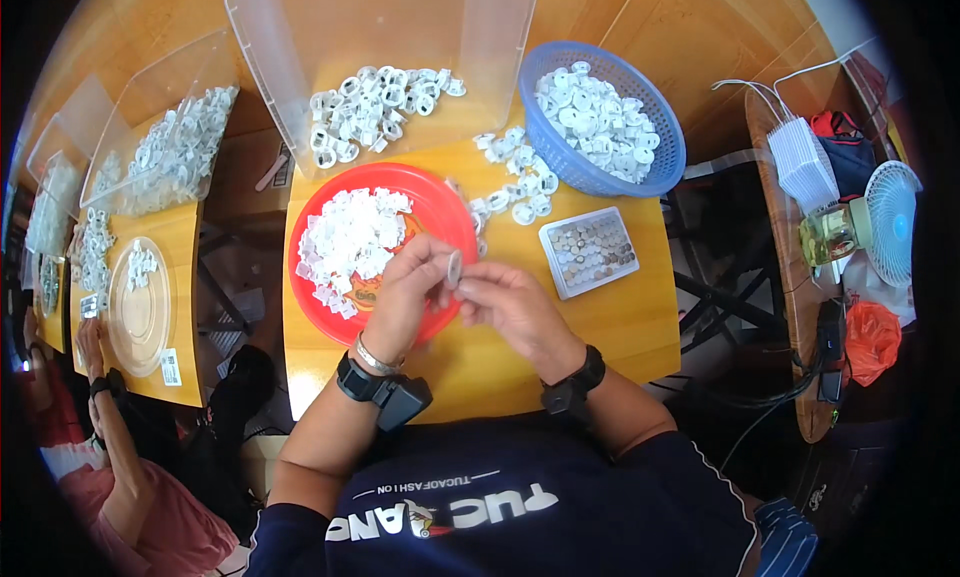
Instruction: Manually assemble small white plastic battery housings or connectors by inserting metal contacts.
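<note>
The small white round plastic piece [454,270] stands edge-on, long axis near-to-far, above the round red plastic tray's [437,199] right side, pinched by the left fingers [432,269], the right fingers [485,291] drawn together against its right, grip unclear.

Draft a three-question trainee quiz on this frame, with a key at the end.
1. True or false: the left hand pinches a small pale piece, with the right hand close beside it.
2. Multiple choice: where is the perforated blue basket relative to the shallow white tray?
A. Nearer the person
B. Farther from the person
C. Underneath it
3. Short answer: what lies heaped in the red tray?

Key:
1. True.
2. B.
3. Small white parts.
</note>
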`<state>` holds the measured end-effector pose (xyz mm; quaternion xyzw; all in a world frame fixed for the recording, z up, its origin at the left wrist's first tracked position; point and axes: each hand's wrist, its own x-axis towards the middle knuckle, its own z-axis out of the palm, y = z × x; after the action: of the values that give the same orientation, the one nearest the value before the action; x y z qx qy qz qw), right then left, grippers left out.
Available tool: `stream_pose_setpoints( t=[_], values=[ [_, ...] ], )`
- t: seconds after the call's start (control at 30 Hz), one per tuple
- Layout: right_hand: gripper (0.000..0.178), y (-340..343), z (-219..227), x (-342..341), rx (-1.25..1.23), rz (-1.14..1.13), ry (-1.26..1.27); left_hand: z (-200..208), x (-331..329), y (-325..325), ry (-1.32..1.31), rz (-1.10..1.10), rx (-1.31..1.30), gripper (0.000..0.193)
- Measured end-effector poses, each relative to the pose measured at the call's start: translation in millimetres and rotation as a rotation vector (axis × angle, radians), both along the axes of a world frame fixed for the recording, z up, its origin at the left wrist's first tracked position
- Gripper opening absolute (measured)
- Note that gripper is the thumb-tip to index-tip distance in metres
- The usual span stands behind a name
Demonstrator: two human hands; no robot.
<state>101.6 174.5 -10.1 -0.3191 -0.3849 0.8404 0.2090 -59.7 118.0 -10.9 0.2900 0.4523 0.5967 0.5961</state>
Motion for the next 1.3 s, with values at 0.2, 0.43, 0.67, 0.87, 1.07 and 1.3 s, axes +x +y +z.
stream_pose_setpoints(
  t=[0.2, 0.43, 0.67, 0.87, 1.07, 1.3],
  values=[
    [0.016, 0.8, -5.4, -2.0, 0.052, -0.077, 0.003, -7.1, -1.8, 1.4, -0.297, 0.035, 0.049, 0.017],
    [0.014, 7.4, -3.5, -15.8, 0.286, -0.1, -0.058, -11.0, -2.3, 0.2, -0.442, 0.082, 0.107, 0.02],
    [0.013, 7.6, 1.1, -30.0, 0.303, -0.143, -0.03, -13.8, -6.5, 2.2, -0.489, 0.141, 0.18, 0.018],
    [0.013, 15.7, 6.7, -29.6, 0.408, -0.07, -0.07, -11.0, -7.7, 1.8, -0.485, 0.188, 0.182, 0.019],
    [0.014, 18.9, 6.9, -26.2, 0.461, -0.111, -0.026, -14.4, -5.9, 1.0, -0.45, 0.144, 0.191, 0.02],
    [0.014, 23.8, 5.2, -19.0, 0.429, -0.116, -0.015, -13.0, -1.0, 0.5, -0.478, 0.18, 0.124, 0.022]
  ],
)
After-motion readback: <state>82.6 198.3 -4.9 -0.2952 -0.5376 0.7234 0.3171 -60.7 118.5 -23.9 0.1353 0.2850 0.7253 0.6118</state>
